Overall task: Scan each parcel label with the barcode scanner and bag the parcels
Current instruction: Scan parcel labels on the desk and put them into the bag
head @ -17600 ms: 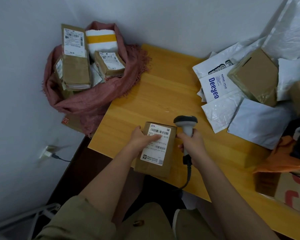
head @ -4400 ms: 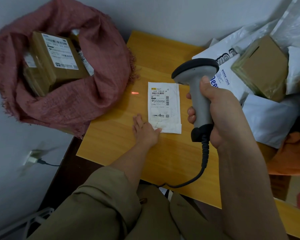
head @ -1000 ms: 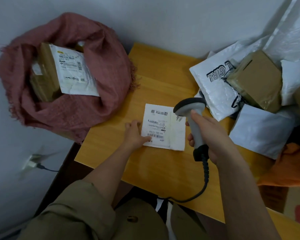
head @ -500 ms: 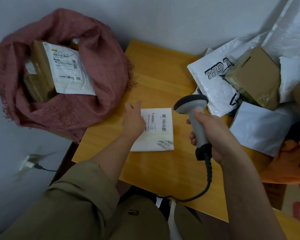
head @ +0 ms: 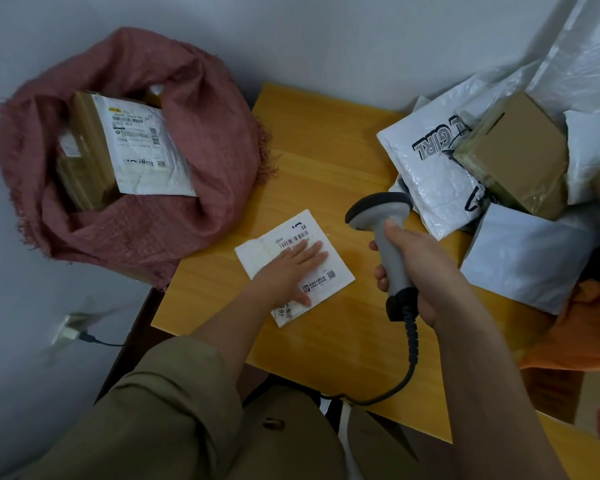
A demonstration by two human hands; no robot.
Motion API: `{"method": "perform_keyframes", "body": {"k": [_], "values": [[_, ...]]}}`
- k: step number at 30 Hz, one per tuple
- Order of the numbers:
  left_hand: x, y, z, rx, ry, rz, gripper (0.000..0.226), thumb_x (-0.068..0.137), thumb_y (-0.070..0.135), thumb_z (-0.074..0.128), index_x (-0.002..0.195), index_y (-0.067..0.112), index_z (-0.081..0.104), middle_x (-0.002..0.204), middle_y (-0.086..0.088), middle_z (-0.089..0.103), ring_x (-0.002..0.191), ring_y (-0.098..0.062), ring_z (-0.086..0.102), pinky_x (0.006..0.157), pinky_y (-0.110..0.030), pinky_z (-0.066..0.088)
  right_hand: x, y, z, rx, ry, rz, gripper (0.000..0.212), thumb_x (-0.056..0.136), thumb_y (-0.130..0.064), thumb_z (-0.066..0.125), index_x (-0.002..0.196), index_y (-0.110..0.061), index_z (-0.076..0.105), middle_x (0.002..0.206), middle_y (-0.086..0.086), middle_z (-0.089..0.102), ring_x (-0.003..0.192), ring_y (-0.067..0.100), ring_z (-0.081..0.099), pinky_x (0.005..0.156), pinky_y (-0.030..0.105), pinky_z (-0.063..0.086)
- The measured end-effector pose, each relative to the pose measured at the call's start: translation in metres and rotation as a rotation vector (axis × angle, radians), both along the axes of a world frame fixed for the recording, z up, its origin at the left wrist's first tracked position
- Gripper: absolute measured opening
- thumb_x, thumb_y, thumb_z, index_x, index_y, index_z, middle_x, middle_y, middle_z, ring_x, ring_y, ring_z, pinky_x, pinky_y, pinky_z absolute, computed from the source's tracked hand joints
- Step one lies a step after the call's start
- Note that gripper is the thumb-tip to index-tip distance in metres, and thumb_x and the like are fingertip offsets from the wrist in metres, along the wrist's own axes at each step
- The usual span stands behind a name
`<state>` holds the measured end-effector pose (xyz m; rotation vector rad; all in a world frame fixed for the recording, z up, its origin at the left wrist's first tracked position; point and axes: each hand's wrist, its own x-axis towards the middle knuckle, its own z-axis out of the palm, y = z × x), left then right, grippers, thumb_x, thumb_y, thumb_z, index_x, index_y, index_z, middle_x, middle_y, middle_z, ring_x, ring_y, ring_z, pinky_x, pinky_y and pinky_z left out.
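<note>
White mailer (head: 321, 271) flat at table (head: 326, 161) centre | left hand (head: 291, 268) pressing it, fingers straight, partly hiding label | right hand (head: 420, 268) gripping barcode scanner (head: 383, 220) at 3 o'clock | advice: uncover barcode, aim square, then bag into red sack (head: 205, 133) at 10 o'clock

We saw bare table (head: 326, 161) open at upper centre of the frame; the pink bag (head: 201, 209) crowded the left edge; piled mailers (head: 426, 174) blocked the right.
</note>
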<state>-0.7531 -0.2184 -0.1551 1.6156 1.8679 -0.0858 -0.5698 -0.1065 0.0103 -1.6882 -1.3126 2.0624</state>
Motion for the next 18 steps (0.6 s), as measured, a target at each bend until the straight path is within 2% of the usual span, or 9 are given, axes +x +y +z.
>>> {"method": "perform_keyframes", "body": {"k": [4, 9, 12, 15, 18], "values": [[0.006, -0.007, 0.001, -0.032, 0.161, 0.251, 0.135, 0.069, 0.061, 0.075, 0.153, 0.009, -0.017, 0.159, -0.005, -0.025, 0.148, -0.022, -0.02, 0.119, -0.037, -0.005, -0.002, -0.001, -0.002, -0.005, -0.017, 0.032, 0.042, 0.098, -0.049, 0.054, 0.103, -0.008, 0.064, 0.061, 0.007, 0.061, 0.05, 0.016, 0.057, 0.054, 0.033, 0.049], [0.012, 0.002, 0.007, -0.143, 0.125, 0.396, 0.143, 0.065, 0.056, 0.081, 0.148, 0.0, -0.022, 0.155, -0.014, -0.032, 0.145, -0.027, -0.027, 0.119, -0.038, 0.001, -0.008, -0.007, -0.002, -0.025, -0.013, 0.039, 0.04, 0.099, -0.048, 0.053, 0.102, -0.009, 0.063, 0.071, 0.009, 0.061, 0.052, 0.015, 0.057, 0.053, 0.03, 0.049], [0.015, 0.0, 0.005, -0.104, 0.055, 0.323, 0.128, 0.076, 0.044, 0.078, 0.151, 0.006, -0.018, 0.158, -0.009, -0.029, 0.146, -0.025, -0.025, 0.116, -0.035, -0.006, -0.01, -0.009, -0.003, -0.028, -0.01, 0.059, 0.039, 0.099, -0.047, 0.053, 0.103, -0.009, 0.062, 0.07, 0.01, 0.061, 0.049, 0.013, 0.056, 0.05, 0.028, 0.05], [0.018, -0.003, 0.001, -0.04, 0.002, 0.138, 0.107, 0.085, 0.029, 0.072, 0.155, 0.023, -0.009, 0.161, 0.004, -0.02, 0.148, -0.021, -0.018, 0.117, -0.038, -0.009, -0.012, -0.01, -0.001, -0.024, 0.003, 0.069, 0.038, 0.099, -0.046, 0.053, 0.103, -0.009, 0.062, 0.069, 0.009, 0.061, 0.049, 0.014, 0.056, 0.051, 0.029, 0.049], [0.015, 0.003, 0.0, -0.017, -0.016, 0.066, 0.105, 0.083, 0.023, 0.074, 0.155, 0.034, -0.002, 0.162, 0.011, -0.014, 0.148, -0.018, -0.016, 0.119, -0.044, -0.004, -0.012, -0.012, 0.0, -0.016, 0.004, 0.091, 0.036, 0.1, -0.045, 0.053, 0.105, -0.011, 0.061, 0.068, 0.009, 0.062, 0.05, 0.014, 0.057, 0.053, 0.03, 0.05]]}}
